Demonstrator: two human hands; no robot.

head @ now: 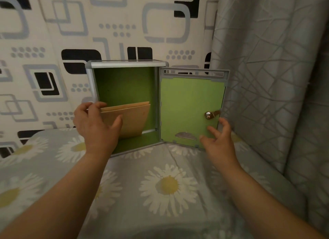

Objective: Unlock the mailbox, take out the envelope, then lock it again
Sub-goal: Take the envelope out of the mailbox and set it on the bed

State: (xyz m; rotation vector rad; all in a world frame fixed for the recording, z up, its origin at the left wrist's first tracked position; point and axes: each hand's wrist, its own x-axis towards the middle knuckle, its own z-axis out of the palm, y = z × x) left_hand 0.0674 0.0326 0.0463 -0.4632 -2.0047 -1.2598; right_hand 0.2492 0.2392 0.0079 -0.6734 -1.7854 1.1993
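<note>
A grey-framed mailbox [124, 64] with a green inside stands open on the bed. Its door [190, 103] is swung out to the right, and the brass lock cam [211, 114] shows on the door's inner face. A tan envelope [133, 117] leans inside the box at the lower left. My left hand [96, 125] grips the envelope's left edge, thumb in front and fingers over the top. My right hand [217, 141] hovers with spread fingers at the door's lower right corner and holds nothing. No key is visible.
The mailbox stands on a grey bedsheet [167, 185] printed with daisies. A patterned black, grey and cream wall [53, 43] rises behind it. A grey curtain [276, 78] hangs close to the right of the open door.
</note>
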